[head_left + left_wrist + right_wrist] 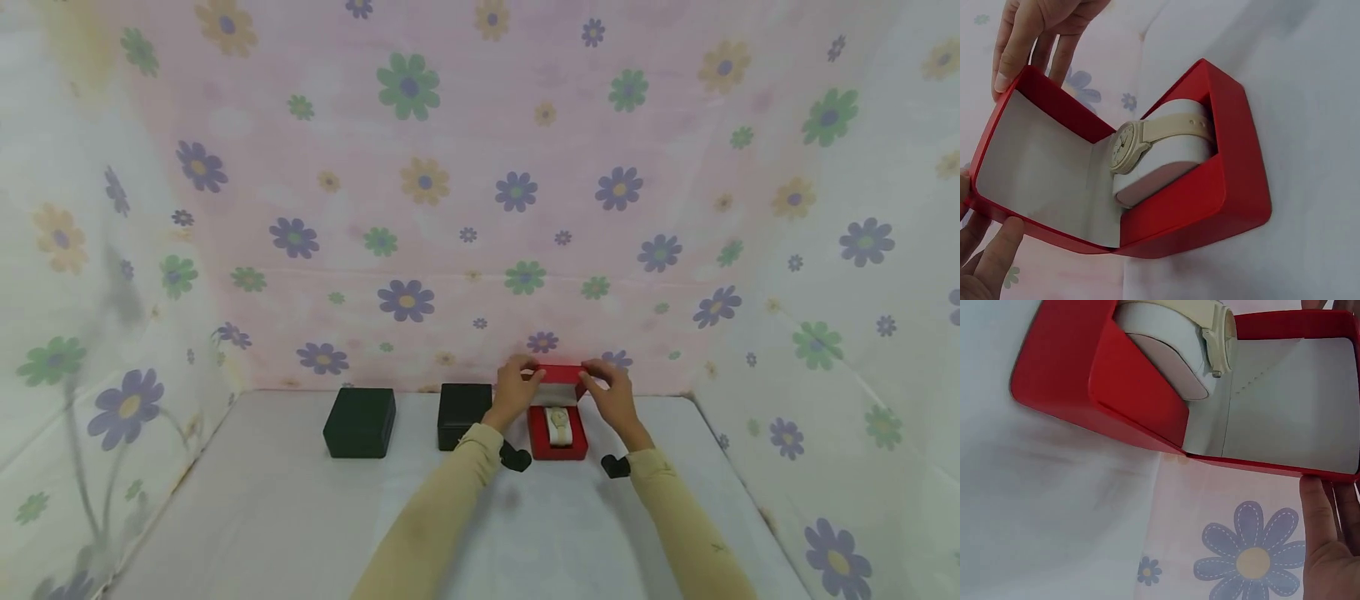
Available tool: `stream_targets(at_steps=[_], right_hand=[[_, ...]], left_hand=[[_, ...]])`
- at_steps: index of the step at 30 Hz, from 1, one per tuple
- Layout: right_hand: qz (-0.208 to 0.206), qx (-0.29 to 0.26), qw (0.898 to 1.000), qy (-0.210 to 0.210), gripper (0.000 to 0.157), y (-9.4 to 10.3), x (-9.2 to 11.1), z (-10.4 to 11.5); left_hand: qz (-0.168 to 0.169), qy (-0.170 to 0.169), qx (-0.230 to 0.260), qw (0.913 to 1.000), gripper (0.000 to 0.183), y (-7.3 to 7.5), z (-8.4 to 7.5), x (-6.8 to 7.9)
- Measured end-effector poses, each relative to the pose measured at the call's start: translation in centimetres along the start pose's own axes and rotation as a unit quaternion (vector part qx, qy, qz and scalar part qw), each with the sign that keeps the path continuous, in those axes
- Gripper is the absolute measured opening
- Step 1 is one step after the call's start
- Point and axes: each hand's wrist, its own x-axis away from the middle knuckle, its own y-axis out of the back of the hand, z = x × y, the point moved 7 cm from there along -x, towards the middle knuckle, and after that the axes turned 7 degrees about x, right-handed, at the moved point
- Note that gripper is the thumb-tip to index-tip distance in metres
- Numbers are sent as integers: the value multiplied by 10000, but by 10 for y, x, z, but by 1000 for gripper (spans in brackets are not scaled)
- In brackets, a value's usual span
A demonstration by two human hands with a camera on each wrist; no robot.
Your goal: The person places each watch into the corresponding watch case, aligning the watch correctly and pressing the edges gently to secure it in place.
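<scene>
A red watch box (pixel 558 454) stands open on the white-covered table, its lid (pixel 561 374) raised at the back. Inside, a cream-coloured wristwatch (pixel 1175 127) is wrapped round a white cushion (pixel 1159 170). My left hand (pixel 513 390) holds the lid's left side, with thumb and fingers at its edge. On the opposite side, my right hand (pixel 613 398) pinches the lid's right corner. The lid's pale inner lining (pixel 1291 403) shows between both hands in the wrist views. Parts of the fingers are hidden behind the lid.
Left of the red box sits a closed black box (pixel 463 408), close to my left forearm. Farther left is a closed dark green box (pixel 360 423). A flowered cloth wall (pixel 450 333) rises right behind the boxes, with more flowered cloth on both sides.
</scene>
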Motion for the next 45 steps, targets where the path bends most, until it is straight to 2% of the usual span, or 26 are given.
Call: stream_targets(at_steps=[3,5,12,17,20,24,29,32,35,38,45], right_hand=[[-65,5,9999,149,32,2,6,3],[-75,7,9998,173,31,6,11,13],[-36,-80,9999,82,33,5,24,8],[-200,-379,9988,229,30,13,37,34],[-242,-369,9986,284,29,14,42,39],[-332,-506,9975,356,30,12,48,34],[-398,-583,9958,588,30,4,58,11],[-126,-287,9967,746,28,0,70,0],[315,102,9954,899,30,-4,84,-4],[620,356,9920,1045,33,-8,92,-4],[501,474,9915,1102,34,-9,91,1]], left_hand=[[-40,-96,0,9999,24,-1,2,3],[-28,-103,120,9999,22,-2,3,5],[-31,-50,490,9988,24,-4,9,18],[-18,-40,569,9984,25,-4,14,27],[-15,-94,584,9982,26,-4,16,31],[-3,-226,682,9974,25,-5,18,36],[-105,-436,662,9968,20,-8,22,49],[-60,-686,411,9968,15,-13,24,62],[92,-849,-113,9963,15,-20,29,77],[141,-930,-606,9937,16,-24,32,86],[184,-844,-769,9933,18,-25,32,87]])
